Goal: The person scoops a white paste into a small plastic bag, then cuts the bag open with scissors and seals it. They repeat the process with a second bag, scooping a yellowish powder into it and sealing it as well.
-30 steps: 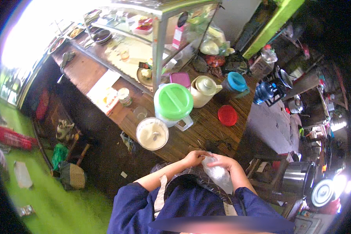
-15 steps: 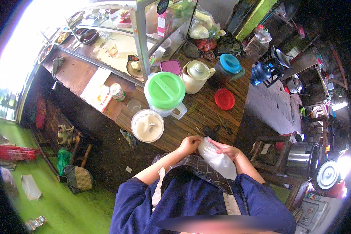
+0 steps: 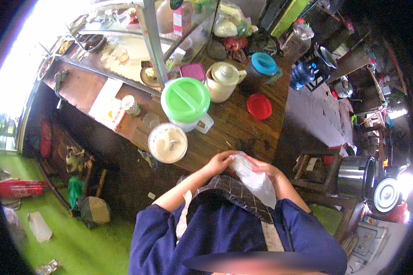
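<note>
Between my hands, just past the table's near edge, is a clear plastic bag (image 3: 258, 185). It looks like a packet of thin bags, but I cannot tell for sure. My left hand (image 3: 220, 162) pinches its upper left end with bent fingers. On the other side my right hand (image 3: 268, 169) grips it, fingers lying over the top and the rest of the bag hanging toward my body. Left of my hands stands a round tub (image 3: 168, 153) of pale powder with a scoop or spoon in it. Behind that is a pitcher with a green lid (image 3: 185, 99).
Farther back on the wooden table (image 3: 225, 133) are a cream jug (image 3: 221, 87), a blue-lidded pitcher (image 3: 261, 68), a red lid (image 3: 259, 107) and a purple box (image 3: 193, 71). A can (image 3: 130, 105) and glass (image 3: 151, 121) stand left. Stools and a steel pot (image 3: 355, 178) are at right.
The table and its things have shifted slightly left and up in view. Both hands have moved slightly away from my body, still holding the bag.
</note>
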### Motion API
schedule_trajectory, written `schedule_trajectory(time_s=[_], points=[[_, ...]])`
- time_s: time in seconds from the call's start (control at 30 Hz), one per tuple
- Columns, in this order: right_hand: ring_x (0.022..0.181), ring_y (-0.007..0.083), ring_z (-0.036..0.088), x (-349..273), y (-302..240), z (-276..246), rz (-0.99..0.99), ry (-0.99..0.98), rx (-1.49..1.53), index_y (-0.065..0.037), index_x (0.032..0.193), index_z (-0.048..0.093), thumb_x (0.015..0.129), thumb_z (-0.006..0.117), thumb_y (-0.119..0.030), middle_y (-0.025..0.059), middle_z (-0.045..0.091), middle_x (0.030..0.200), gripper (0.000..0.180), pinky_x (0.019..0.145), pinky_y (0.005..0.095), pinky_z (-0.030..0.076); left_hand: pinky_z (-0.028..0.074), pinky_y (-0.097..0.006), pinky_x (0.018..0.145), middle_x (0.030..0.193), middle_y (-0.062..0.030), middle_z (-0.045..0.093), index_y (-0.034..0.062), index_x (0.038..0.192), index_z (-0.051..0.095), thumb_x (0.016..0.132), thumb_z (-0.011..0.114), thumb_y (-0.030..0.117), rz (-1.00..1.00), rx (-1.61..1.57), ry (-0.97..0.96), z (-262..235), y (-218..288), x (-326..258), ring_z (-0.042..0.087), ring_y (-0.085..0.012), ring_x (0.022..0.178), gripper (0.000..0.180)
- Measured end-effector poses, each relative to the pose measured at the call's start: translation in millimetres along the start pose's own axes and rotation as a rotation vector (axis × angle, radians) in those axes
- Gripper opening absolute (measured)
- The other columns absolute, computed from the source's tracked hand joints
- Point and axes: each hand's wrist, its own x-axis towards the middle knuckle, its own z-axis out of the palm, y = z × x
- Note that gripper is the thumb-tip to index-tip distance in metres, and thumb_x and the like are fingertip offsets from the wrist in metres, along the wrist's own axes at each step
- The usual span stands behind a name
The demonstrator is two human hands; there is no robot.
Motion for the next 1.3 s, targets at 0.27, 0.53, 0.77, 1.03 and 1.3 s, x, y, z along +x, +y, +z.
schedule_trajectory(time_s=[0.27,0.53,0.77,1.03,1.3], points=[[0.105,0.0197,0.053,2.7,3.8,-11.4,0.094,0.092,0.056,-0.001,0.136,0.026,0.078,0.055,-0.007,0.0107,0.051,0.121,0.065,0.092,0.0305,0.039,0.047,-0.027,0.076,0.111,-0.0132,0.056,0.0003,0.126,0.042,0.077,0.038,0.006,0.085,-0.189,-0.104,-9.4,-14.8,6.7,0.056,-0.0162,0.089,0.05],[0.102,0.0206,0.056,-3.7,-0.3,-4.1,0.118,0.198,-0.017,0.004,0.128,0.037,0.078,0.052,-0.007,0.0135,0.054,0.117,0.053,0.09,0.0312,0.041,0.05,-0.026,0.063,0.09,-0.01,0.061,0.0049,0.121,0.049,0.075,0.036,0.003,0.086,-0.31,-0.067,-7.2,-20.0,7.2,0.058,-0.014,0.065,0.048],[0.102,0.0204,0.056,-7.2,-1.3,8.1,0.036,0.243,-0.027,0.002,0.127,0.041,0.083,0.05,-0.014,0.0125,0.053,0.118,0.047,0.089,0.0304,0.042,0.049,-0.025,0.064,0.093,-0.0085,0.061,0.0055,0.121,0.049,0.077,0.038,0.004,0.037,-0.265,-0.037,-14.2,-18.7,5.3,0.057,-0.013,0.069,0.045],[0.095,0.0166,0.057,-35.6,-10.9,12.4,-0.11,0.26,-0.119,0.0,0.122,0.046,0.079,0.059,-0.013,0.0073,0.059,0.108,0.047,0.086,0.0285,0.043,0.048,-0.025,0.058,0.084,-0.0062,0.062,0.0054,0.108,0.056,0.084,0.057,0.017,0.131,-0.104,0.334,-30.6,-24.3,18.9,0.057,-0.012,0.067,0.026],[0.096,0.0313,0.058,-45.5,1.7,-8.6,-0.499,0.294,0.013,-0.003,0.102,0.055,0.08,0.054,-0.003,0.0111,0.06,0.097,0.021,0.087,0.0429,0.045,0.041,-0.023,0.041,0.065,-0.0039,0.057,0.0047,0.094,0.06,0.091,0.048,0.022,0.105,-0.083,0.264,-21.6,-9.1,3.8,0.048,-0.0086,0.043,0.022]])
